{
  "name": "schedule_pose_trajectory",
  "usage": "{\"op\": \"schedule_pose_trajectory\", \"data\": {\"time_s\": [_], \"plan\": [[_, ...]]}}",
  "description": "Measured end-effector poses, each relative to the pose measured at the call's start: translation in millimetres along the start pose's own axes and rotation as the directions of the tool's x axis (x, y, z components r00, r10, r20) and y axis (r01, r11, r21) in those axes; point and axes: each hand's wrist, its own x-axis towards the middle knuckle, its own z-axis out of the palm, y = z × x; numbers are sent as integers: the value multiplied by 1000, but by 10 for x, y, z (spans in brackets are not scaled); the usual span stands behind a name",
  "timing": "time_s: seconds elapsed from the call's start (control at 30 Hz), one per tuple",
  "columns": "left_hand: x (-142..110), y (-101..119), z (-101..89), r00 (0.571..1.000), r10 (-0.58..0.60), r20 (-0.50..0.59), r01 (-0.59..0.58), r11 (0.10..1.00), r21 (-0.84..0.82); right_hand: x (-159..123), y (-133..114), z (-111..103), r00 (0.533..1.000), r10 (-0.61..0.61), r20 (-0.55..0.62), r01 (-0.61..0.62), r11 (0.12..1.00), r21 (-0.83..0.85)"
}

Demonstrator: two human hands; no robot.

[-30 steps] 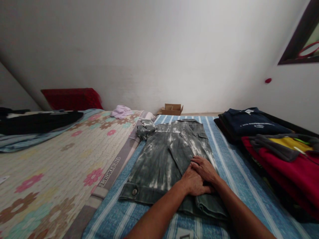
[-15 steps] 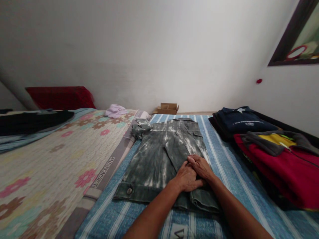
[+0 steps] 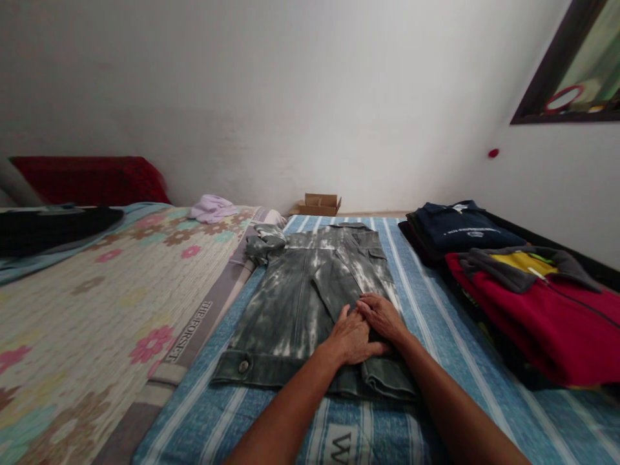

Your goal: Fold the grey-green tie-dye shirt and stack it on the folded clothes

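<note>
A grey washed denim jacket (image 3: 300, 303) lies flat on a blue striped bedsheet (image 3: 436, 310), its right sleeve folded in across the front. My left hand (image 3: 351, 339) rests palm down on that folded sleeve, fingers stretched out. My right hand (image 3: 382, 316) lies flat beside it and partly over it, fingers also extended. Neither hand grips anything; both press on the cloth. The jacket's left sleeve (image 3: 264, 242) is bunched up at the far left corner.
A pile of folded clothes sits on the right: a navy shirt (image 3: 460, 226) behind a red and grey garment (image 3: 537, 303). On the left lies a floral mat (image 3: 106, 290) with a lilac cloth (image 3: 213, 208). A cardboard box (image 3: 317, 203) stands by the wall.
Both hands stay pressed on the folded sleeve with little change in pose. The view has shifted, so the jacket and piles sit a little further left and higher in the frame.
</note>
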Motion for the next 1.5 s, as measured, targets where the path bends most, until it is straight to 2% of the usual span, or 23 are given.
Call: {"op": "schedule_pose_trajectory", "data": {"time_s": [0.2,0.47,0.67,1.03,1.33,1.5], "plan": [[-72,-31,-120,996,8,87,-8,1000,6,0,15,-4,1000,-17,-7,17,1000,-7],[-184,-159,-135,996,31,88,-38,996,79,-6,39,10,1000,-20,-12,19,1000,-16],[-177,-179,-88,997,38,70,-46,993,111,-11,42,17,1000,-29,-9,29,999,-29],[-196,-239,-28,998,65,23,-66,995,75,-19,-20,27,998,-55,-11,55,998,-40],[-217,-216,-32,999,43,2,-43,999,7,-19,-8,53,1000,-28,7,28,998,-50],[-250,-165,-111,999,33,-30,-35,997,-66,-18,8,38,999,-27,44,29,998,-53]]}}
